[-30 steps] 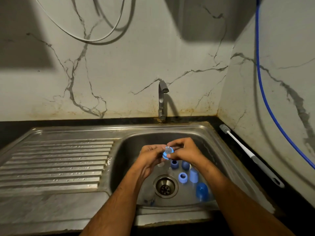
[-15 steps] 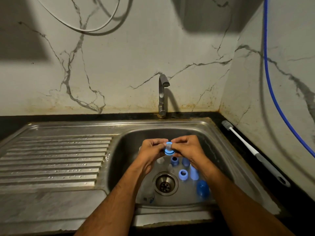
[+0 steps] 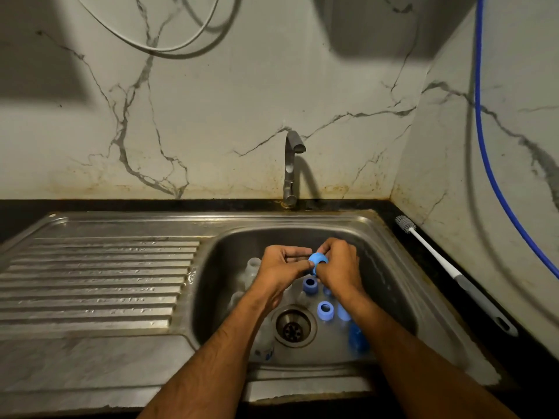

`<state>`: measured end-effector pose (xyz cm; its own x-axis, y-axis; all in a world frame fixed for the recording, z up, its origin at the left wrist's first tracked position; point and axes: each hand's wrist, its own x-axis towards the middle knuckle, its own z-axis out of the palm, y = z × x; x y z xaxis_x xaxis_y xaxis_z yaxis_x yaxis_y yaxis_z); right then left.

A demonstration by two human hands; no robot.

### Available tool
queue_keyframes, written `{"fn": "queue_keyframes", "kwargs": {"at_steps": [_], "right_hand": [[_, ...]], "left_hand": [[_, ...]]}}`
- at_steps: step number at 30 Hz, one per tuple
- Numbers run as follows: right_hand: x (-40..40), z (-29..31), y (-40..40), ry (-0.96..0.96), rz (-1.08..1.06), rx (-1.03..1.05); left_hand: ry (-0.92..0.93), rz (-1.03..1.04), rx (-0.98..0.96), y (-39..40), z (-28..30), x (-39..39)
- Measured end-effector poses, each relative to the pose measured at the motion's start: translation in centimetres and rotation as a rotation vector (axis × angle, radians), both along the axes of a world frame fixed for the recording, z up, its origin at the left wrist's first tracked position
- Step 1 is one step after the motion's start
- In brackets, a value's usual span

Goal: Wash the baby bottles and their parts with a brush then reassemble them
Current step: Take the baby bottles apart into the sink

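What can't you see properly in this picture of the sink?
Head view only:
- The blue ring: both hands, left hand and right hand, cover most of it, so any teat inside is hidden.
- Clear bottles in the sink: the left arm hides part of them; see-through and blurred.
- Blue cap: dark, partly behind the right arm.
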<state>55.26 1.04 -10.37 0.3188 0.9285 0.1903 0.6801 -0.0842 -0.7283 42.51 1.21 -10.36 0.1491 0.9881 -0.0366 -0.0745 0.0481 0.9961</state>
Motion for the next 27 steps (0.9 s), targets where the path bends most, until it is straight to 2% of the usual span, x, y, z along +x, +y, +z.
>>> {"fn": "queue_keyframes", "kwargs": {"at_steps": [3,6,12,15,18,21,24,27], "right_hand": [[0.2,0.0,0.1,0.123,0.011,-0.130],[0.3,0.3,0.4,0.317,0.033,-0.141],[-0.2,1.6,-0.3,0.815,0.183,-0.244],[0.4,1.6,-0.7,0.956,0.240,-0.255],[0.8,1.3,-0.8,0.989,0.267,-0.259],[0.9,1.2,-1.1,0.935,0.262,-0.300],[1.1,0.8,-0.7,0.841,0.177,-0.295],[1.7,0.1,-0.3,0.794,0.103,-0.279]], "left_hand": [[-0.003,-0.026,-0.052,0.2,-0.6,-0.6],[-0.042,-0.078,-0.126,0.4,-1.0,-1.2],[-0.077,-0.001,-0.199,0.6,-0.4,-1.6],[-0.080,-0.033,-0.202,0.8,-0.5,-1.8],[0.017,0.003,-0.099,0.7,-0.8,-1.5],[0.139,0.106,-0.014,1.1,-1.6,-1.5],[0.308,0.188,0.067,1.3,-2.3,-1.6],[0.499,0.147,0.166,1.3,-2.5,-1.6]]}}
